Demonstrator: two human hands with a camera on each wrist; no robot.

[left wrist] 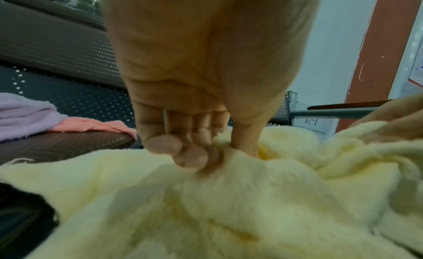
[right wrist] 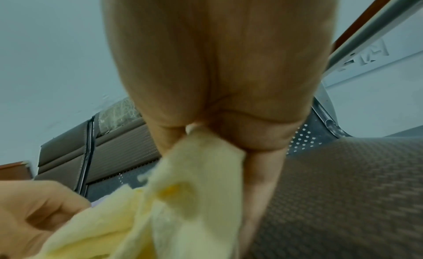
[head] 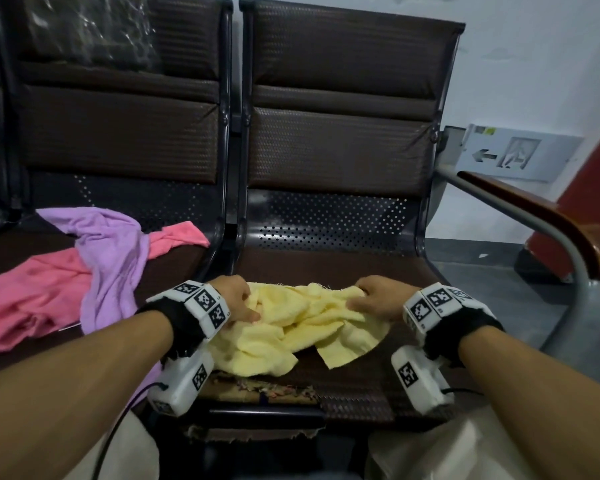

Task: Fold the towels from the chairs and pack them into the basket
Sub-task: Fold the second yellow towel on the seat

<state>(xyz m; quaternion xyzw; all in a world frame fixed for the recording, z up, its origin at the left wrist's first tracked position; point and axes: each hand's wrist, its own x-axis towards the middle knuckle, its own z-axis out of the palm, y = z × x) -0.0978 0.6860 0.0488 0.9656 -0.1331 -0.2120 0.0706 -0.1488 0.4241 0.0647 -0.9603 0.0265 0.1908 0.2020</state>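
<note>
A crumpled pale yellow towel (head: 291,327) lies on the right chair's seat (head: 378,268). My left hand (head: 238,301) grips its far left part, fingers curled into the cloth (left wrist: 228,199), thumb pressed into a fold. My right hand (head: 374,297) pinches the far right part of the yellow towel (right wrist: 194,172) between thumb and fingers. A purple towel (head: 108,258) lies draped over a pink towel (head: 32,296) on the left chair's seat. No basket is in view.
Two dark brown padded chairs (head: 343,98) stand side by side against a pale wall. A grey metal armrest with a wooden top (head: 541,216) curves at the right. The seat's front edge (head: 267,393) is torn. Clear plastic (head: 90,26) covers the left backrest.
</note>
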